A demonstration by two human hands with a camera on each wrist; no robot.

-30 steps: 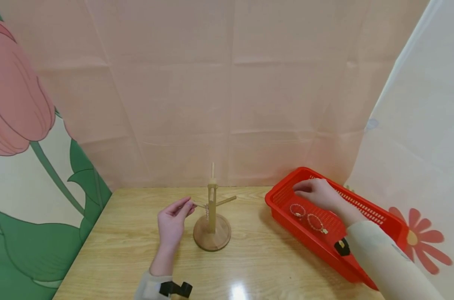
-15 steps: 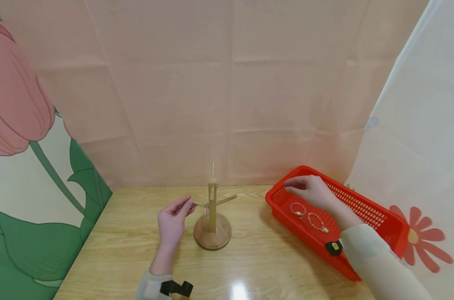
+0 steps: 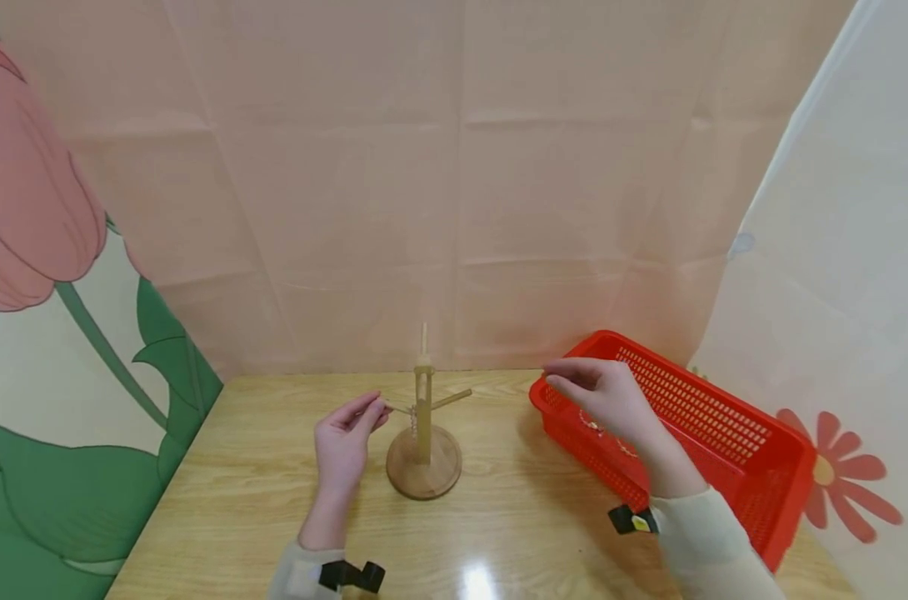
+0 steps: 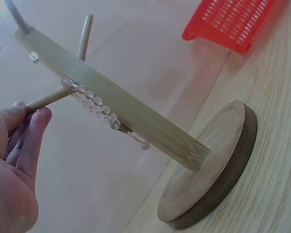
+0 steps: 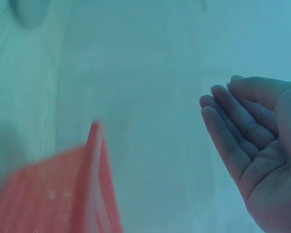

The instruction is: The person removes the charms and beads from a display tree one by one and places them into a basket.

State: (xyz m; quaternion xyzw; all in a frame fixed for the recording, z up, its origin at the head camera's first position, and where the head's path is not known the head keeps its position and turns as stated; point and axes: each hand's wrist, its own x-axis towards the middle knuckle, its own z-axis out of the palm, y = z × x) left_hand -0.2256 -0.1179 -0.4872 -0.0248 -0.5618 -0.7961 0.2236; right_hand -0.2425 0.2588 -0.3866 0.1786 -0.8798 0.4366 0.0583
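A wooden stand with a round base and several pegs stands upright on the table. My left hand pinches the tip of its left peg between thumb and fingers. Looped over that peg, against the post, hangs a bracelet of clear pinkish beads with a small dangling chain. My right hand is over the left end of the red basket, fingers loosely bent; the right wrist view shows nothing in it. Two beaded bracelets lie in the basket, partly hidden by that hand.
The basket stands at an angle on the right of the wooden table. A pink cloth backdrop hangs behind the table. Another peg of the stand points right, towards the basket.
My right hand has moved left across the basket towards its left end and now covers part of the bracelets there. The left hand keeps its hold on the peg.
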